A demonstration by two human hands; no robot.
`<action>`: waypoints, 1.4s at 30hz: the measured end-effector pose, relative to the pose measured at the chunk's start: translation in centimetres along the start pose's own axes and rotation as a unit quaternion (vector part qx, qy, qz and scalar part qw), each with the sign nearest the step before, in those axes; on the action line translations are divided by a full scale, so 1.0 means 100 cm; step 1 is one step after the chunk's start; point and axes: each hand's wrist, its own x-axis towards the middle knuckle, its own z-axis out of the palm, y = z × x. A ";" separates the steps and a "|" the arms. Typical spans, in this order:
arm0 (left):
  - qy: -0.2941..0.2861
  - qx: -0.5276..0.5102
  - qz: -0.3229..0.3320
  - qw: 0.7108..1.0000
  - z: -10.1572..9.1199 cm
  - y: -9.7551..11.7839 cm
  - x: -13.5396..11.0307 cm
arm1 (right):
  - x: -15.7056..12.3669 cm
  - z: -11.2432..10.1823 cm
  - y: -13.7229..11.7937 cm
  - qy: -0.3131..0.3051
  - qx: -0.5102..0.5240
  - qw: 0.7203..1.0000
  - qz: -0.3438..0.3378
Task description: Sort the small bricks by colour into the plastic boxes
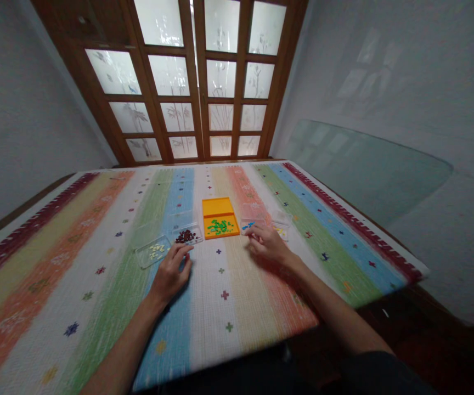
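An open orange box [219, 218] with small green pieces in it lies on the striped cloth [97, 285]. Left of it stand a clear box of dark red pieces [187, 236] and a clear box of pale yellow pieces [153, 250]. To its right are a clear box with blue pieces [252, 222] and another with yellow pieces [281, 227]. My left hand [171, 272] rests on the cloth just below the dark red box, fingers curled, fingertips at its edge. My right hand [266, 242] sits below the blue-piece box, fingers pinched together; what they hold is too small to see.
The cloth covers a table whose right edge [368, 230] and near edge drop to a dark floor. A glass pane [364, 170] leans on the right wall. A wooden door with frosted panes [204, 82] stands behind the table.
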 end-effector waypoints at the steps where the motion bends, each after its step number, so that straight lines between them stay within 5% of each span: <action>1: -0.005 -0.003 0.004 1.000 0.000 0.000 -0.001 | -0.006 0.004 -0.008 0.010 0.004 1.000 -0.020; 6: -0.052 -0.022 0.018 0.998 0.000 0.002 -0.003 | -0.021 0.011 -0.029 0.013 -0.011 0.999 -0.049; 14: -0.077 -0.023 0.025 0.996 -0.005 0.005 0.000 | -0.019 0.007 -0.021 -0.046 -0.045 0.996 -0.056; 19: 0.011 0.076 0.003 0.997 -0.042 -0.032 0.006 | -0.021 0.006 -0.018 -0.046 -0.051 0.997 -0.042; 24: 0.092 0.106 -0.110 0.984 -0.086 -0.090 -0.009 | -0.019 0.005 -0.019 -0.047 -0.047 0.997 -0.030; 27: 0.004 0.040 -0.192 0.980 -0.092 -0.107 -0.021 | -0.019 0.006 -0.019 -0.050 -0.047 0.997 -0.035; 31: -0.116 0.011 -0.276 0.954 -0.085 -0.105 -0.025 | -0.021 0.007 -0.018 -0.065 -0.060 0.996 -0.028; 42: -0.130 -0.015 -0.332 0.934 -0.080 -0.092 -0.019 | -0.021 0.007 -0.014 -0.051 -0.039 0.998 0.009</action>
